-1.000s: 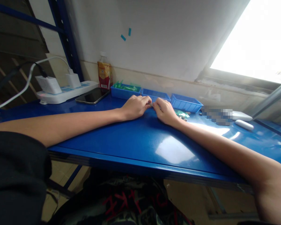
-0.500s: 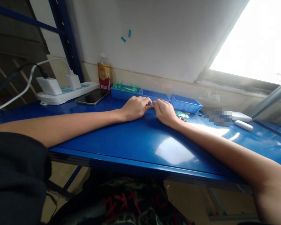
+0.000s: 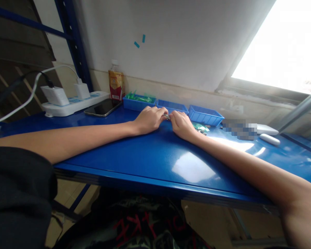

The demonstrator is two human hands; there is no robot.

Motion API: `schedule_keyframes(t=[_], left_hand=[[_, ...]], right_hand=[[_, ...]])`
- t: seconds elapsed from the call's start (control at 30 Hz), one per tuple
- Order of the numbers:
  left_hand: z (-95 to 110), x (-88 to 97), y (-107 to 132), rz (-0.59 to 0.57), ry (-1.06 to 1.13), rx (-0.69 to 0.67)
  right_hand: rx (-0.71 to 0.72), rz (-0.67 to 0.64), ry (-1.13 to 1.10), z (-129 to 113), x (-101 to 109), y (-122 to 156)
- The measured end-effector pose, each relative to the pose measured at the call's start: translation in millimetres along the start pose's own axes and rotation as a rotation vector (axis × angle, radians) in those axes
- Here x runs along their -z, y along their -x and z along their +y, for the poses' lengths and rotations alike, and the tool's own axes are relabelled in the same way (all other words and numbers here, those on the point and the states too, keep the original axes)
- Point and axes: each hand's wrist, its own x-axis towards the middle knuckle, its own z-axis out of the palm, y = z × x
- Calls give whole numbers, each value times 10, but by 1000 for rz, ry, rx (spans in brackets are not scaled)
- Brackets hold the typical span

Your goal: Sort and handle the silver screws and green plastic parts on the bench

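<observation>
Both my hands rest on the blue table [image 3: 150, 155], fingertips meeting in front of the middle blue tray [image 3: 172, 104]. My left hand [image 3: 148, 119] is curled, its fingers pinched together. My right hand [image 3: 180, 124] is curled too and pinches toward the left one. A tiny grey part [image 3: 167, 116] shows between the fingertips; I cannot make out what it is. Just right of my right hand lie small green pieces [image 3: 200, 127] on the table.
Three blue trays stand along the wall, the left one [image 3: 138, 102] holding green parts, the right one [image 3: 205, 114] beside it. A phone [image 3: 103, 107], a power strip [image 3: 72, 103] with chargers and a bottle [image 3: 115, 81] sit at back left. White objects [image 3: 268, 134] lie at right.
Almost nothing has moved; the hands stay pinched together at the same spot, shifted very slightly.
</observation>
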Motion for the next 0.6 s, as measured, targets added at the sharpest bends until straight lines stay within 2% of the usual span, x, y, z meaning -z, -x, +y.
schedule_keyframes(t=[0.6], left_hand=[[-20, -20, 8, 20, -42, -5]], right_hand=[[23, 21, -73, -7, 18, 6]])
